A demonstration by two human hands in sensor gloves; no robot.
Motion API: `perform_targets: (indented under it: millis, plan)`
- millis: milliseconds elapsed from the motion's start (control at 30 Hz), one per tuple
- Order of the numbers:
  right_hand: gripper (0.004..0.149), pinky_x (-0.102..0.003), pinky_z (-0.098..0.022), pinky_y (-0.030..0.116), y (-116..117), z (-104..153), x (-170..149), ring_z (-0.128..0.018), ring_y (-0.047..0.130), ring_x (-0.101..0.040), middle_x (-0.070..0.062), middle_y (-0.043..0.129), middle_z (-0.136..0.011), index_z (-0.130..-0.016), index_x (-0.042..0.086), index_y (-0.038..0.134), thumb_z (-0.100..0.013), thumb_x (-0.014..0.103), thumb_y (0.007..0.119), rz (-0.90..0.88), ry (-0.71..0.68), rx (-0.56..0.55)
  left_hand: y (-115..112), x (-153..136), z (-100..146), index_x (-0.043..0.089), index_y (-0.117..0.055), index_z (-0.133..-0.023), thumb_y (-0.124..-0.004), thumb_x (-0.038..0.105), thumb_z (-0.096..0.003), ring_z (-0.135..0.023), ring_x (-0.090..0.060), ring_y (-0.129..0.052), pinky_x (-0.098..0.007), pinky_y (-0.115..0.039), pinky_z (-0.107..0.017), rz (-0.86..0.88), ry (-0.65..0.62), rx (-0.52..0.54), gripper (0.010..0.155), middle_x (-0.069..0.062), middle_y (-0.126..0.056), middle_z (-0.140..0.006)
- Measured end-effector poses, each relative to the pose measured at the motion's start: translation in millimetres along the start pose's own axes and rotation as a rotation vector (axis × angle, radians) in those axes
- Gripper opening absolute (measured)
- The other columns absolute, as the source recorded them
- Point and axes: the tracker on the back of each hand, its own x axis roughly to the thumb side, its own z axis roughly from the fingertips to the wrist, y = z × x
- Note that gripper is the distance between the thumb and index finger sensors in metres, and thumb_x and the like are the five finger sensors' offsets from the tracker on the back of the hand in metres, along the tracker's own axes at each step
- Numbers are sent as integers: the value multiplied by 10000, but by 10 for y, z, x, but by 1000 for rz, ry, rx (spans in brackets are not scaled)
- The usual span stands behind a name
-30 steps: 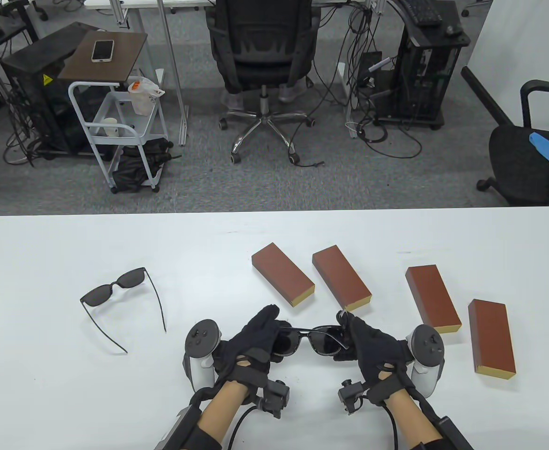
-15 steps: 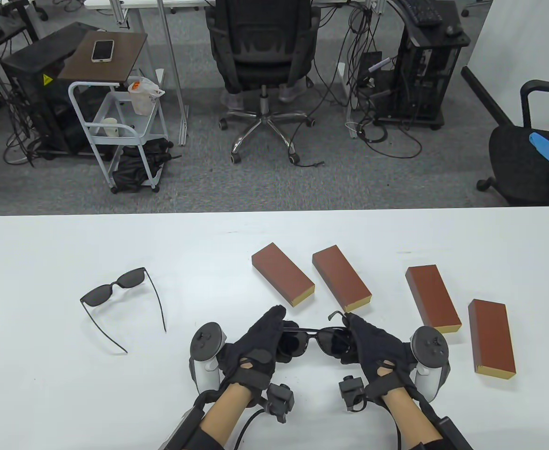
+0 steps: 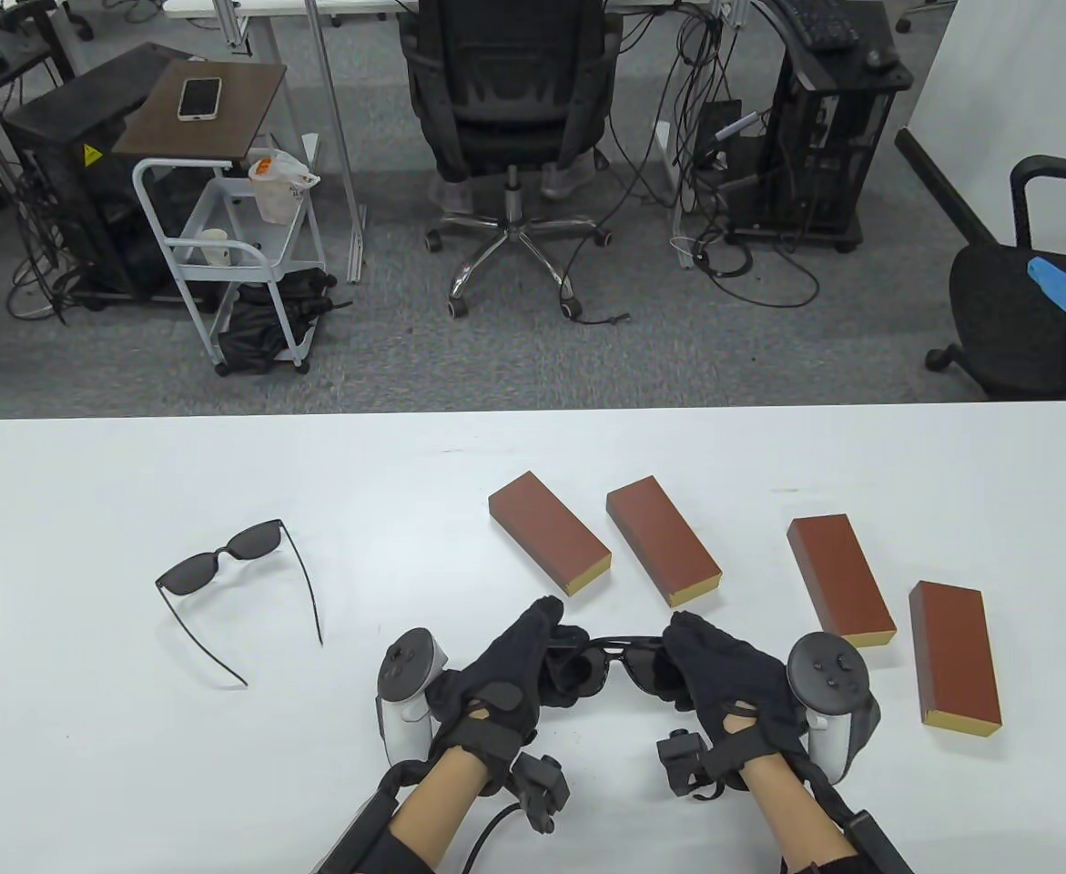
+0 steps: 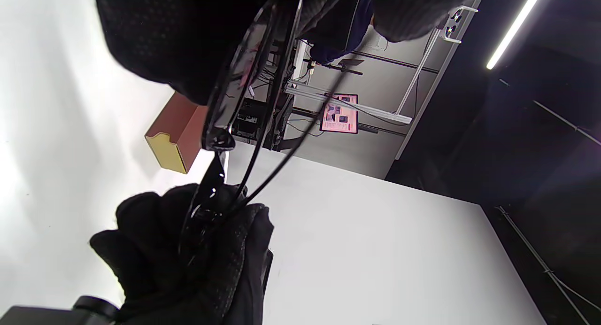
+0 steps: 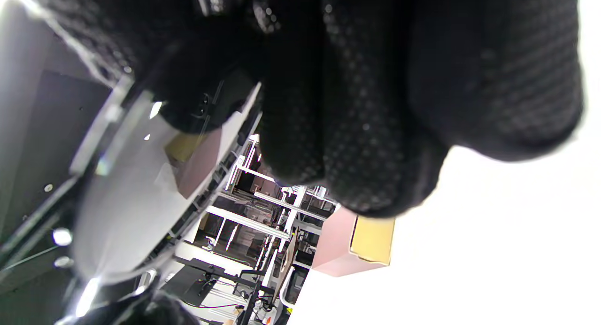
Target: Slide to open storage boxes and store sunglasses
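Note:
Both hands hold one pair of black sunglasses just above the near middle of the table. My left hand grips its left end and my right hand grips its right end. The temple arms look folded in behind the lenses. The frame shows close up in the left wrist view and a lens in the right wrist view. A second pair of sunglasses lies open on the table at the left. Several closed brown storage boxes lie beyond the hands, the nearest two in the middle.
Two more brown boxes lie at the right of the white table. Behind the table's far edge stand an office chair and a white cart.
The hands have drawn closer together on the sunglasses. The right temple tip that stuck up near the right fingers is no longer seen. The right hand has rolled over the lens.

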Motion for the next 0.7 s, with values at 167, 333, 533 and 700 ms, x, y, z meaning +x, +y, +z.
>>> perform_targets:
  millis: [167, 333, 533, 700]
  plan:
    - [519, -384, -189, 957, -20, 6, 31, -291, 1115, -261, -68, 1081, -448, -718, 161, 864, -305, 474, 891, 43, -21, -22, 5, -1, -23, 175, -564, -1080, -721, 456, -516, -781, -329, -897, -471, -822, -541, -16, 19, -16, 650, -143, -768, -1020]
    - [513, -420, -252, 935, -44, 34, 155, -373, 1090, -305, -81, 1066, -516, -720, 193, 869, -303, 490, 890, 204, -152, -52, 51, -23, -39, 184, -674, -1031, -776, 303, -487, -723, -295, -970, -450, -878, -496, -102, 25, 37, 566, -121, -860, -955]
    - [527, -513, -546, 747, -10, 121, 405, -754, 818, -414, -139, 796, -868, -794, 252, 802, -318, 467, 871, 452, -533, -57, 100, -67, -47, 179, -710, -1016, -786, 277, -475, -706, -304, -982, -459, -882, -486, -132, 37, 64, 555, -128, -883, -936]
    - [466, -512, -580, 725, 182, 249, 518, -780, 815, -365, -79, 854, -832, -742, 288, 846, -302, 435, 888, 699, -747, 61, 106, -126, -75, 188, -715, -1014, -787, 273, -472, -719, -304, -977, -465, -877, -493, -164, 46, 29, 553, -123, -882, -941]
